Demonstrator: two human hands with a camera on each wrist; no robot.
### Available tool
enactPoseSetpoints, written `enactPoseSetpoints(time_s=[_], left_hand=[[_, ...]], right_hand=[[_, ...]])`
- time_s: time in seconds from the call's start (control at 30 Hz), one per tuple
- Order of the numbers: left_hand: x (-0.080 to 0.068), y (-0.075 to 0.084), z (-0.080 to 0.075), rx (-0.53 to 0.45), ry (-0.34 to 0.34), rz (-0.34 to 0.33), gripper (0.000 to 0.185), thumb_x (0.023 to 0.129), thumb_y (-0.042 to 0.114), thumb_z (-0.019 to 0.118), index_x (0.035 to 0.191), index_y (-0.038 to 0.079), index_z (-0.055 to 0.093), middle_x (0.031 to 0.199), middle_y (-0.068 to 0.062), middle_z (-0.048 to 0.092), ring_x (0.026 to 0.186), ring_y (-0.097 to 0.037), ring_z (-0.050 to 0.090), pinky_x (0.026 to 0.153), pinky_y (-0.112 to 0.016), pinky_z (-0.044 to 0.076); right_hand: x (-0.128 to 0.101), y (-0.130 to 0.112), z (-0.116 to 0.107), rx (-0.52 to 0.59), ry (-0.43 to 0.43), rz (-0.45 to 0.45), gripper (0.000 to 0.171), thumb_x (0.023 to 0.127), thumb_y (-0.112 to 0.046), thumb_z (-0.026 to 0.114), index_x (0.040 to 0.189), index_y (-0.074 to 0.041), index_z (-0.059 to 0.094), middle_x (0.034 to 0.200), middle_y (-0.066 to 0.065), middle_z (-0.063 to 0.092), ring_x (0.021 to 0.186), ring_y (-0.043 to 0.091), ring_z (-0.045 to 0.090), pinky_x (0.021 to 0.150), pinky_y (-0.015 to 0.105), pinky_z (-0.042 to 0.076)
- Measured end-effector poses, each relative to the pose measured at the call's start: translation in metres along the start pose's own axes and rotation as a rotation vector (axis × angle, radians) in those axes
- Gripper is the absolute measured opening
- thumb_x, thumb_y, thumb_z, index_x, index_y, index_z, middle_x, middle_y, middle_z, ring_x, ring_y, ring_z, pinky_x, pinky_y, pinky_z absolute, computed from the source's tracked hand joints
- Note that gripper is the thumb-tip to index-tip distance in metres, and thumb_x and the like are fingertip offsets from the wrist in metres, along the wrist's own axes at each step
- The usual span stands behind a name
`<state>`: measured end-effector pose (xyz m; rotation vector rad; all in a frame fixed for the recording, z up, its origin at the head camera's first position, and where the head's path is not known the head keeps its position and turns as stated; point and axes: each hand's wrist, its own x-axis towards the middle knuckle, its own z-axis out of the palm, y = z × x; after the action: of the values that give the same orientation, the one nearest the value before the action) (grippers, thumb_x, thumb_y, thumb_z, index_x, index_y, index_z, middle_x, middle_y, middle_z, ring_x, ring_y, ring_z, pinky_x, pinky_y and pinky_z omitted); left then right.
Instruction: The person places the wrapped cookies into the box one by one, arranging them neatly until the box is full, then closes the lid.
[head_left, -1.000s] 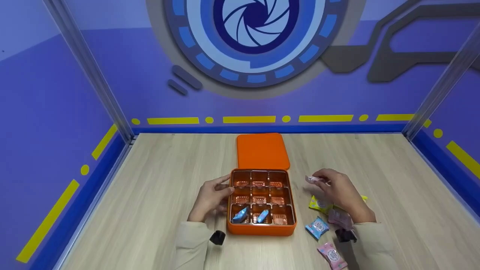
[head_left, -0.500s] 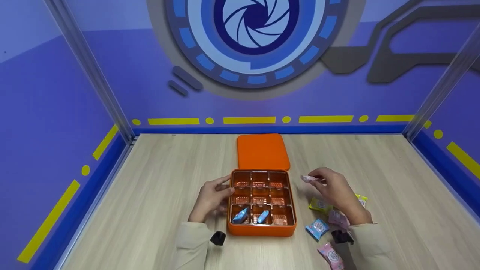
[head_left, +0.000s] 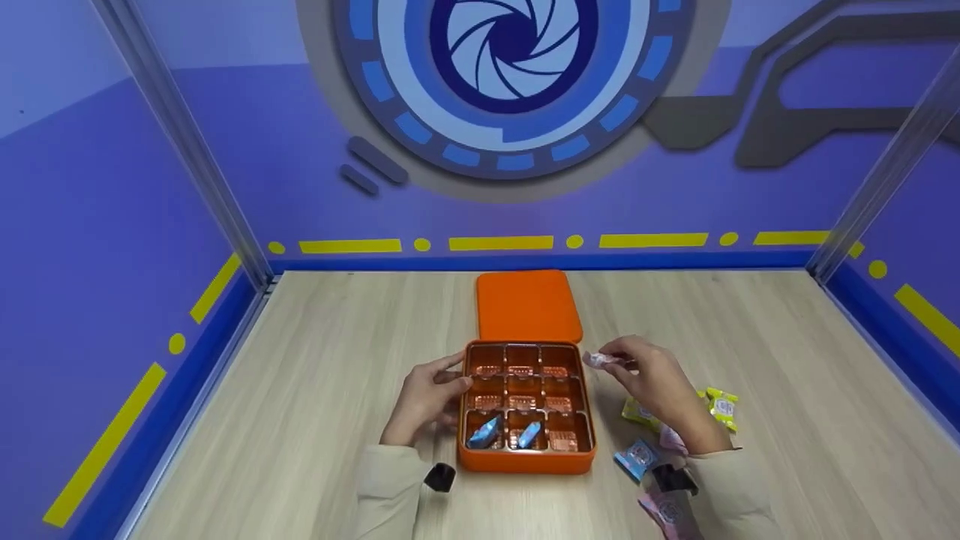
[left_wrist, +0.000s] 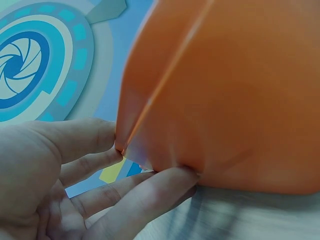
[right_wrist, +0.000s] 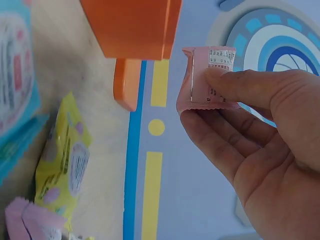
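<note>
An orange box [head_left: 528, 462] with a clear divided insert stands open on the table. Two blue wrapped candies, one at the near left [head_left: 484, 433] and one at the near middle [head_left: 529, 435], sit in separate front compartments. My left hand [head_left: 422, 399] grips the box's left side, thumb at the rim; in the left wrist view its fingers [left_wrist: 150, 200] reach round the orange wall. Just off the box's right edge, my right hand [head_left: 658, 380] pinches a pink wrapped candy [right_wrist: 200, 80] between thumb and fingers.
The orange lid [head_left: 529, 306] lies flat behind the box. Under and beside the right forearm are yellow candies [head_left: 722, 409], a blue one [head_left: 636, 459] and pink ones [head_left: 666, 512]. Printed panels [head_left: 510, 217] wall in the table [head_left: 337, 360].
My right hand has moved left with the pink candy, closer to the box's back right corner. The left hand keeps its place on the box.
</note>
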<state>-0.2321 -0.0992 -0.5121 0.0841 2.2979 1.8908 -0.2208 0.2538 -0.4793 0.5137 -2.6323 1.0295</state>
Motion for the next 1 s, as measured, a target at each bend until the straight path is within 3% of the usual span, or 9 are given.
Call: enactPoseSetpoints(time_s=[0.5, 1.0], left_hand=[[0.000, 0.000, 0.000, 0.006, 0.003, 0.009, 0.054, 0.099, 0.006, 0.073, 0.151, 0.004, 0.059, 0.121, -0.024, 0.073, 0.089, -0.029, 0.076, 0.054, -0.039, 0.063], [-0.001, 0.001, 0.000, 0.045, 0.002, 0.013, 0.053, 0.101, 0.009, 0.073, 0.152, 0.006, 0.060, 0.123, -0.022, 0.073, 0.088, -0.027, 0.076, 0.050, -0.033, 0.061]], right_hand=[[0.004, -0.019, 0.016, 0.016, -0.019, 0.000, 0.019, 0.095, 0.002, 0.076, 0.110, -0.010, 0.074, 0.106, 0.001, 0.074, 0.100, 0.024, 0.073, 0.091, 0.048, 0.062], [0.013, -0.033, 0.025, 0.064, -0.075, -0.098, 0.020, 0.095, 0.008, 0.074, 0.109, -0.006, 0.073, 0.104, 0.004, 0.071, 0.096, 0.023, 0.072, 0.087, 0.043, 0.063]])
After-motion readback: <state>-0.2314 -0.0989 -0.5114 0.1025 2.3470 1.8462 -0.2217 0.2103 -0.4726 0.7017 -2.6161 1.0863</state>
